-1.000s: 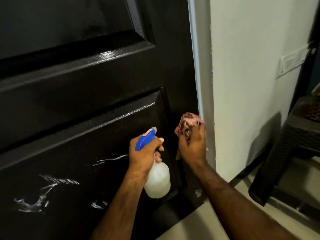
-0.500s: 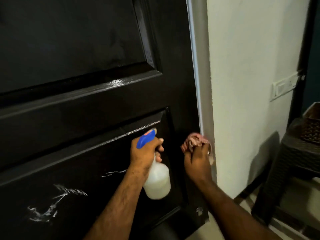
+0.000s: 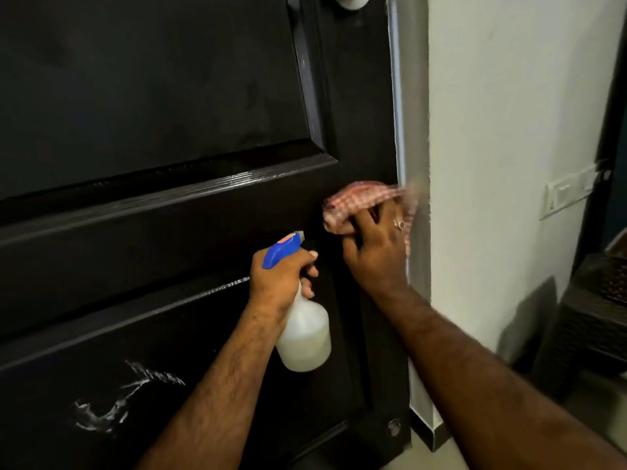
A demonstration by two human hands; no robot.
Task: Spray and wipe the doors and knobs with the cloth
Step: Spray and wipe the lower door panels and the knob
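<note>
On the left of the black door (image 3: 152, 96), white smear marks (image 3: 112, 405) are noted low on the lower panel, unchanged from a second ago and not yet wiped. Further right, the spray bottle (image 3: 303, 334) is held by its neck in the left hand (image 3: 281, 276), fingers curled round it below the blue trigger head (image 3: 281, 249), much as before; no spray is seen leaving it. A small orange label is visible on the trigger head, but no writing on it can be read, and no brand can be made out on the bottle. To the right, the red-checked cloth (image 3: 356, 201) is gripped in the right hand (image 3: 376, 252) and has been carried upward along the door's right stile, from beside the lower panel to the level of the middle rail, touching the door near its edge. It is judged that wiping is progressing up the stile. A pale knob (image 3: 351, 1) is partly seen at the top edge, well above the cloth and not yet reached. A wall switch plate (image 3: 570, 191) carries no legible marking.
</note>
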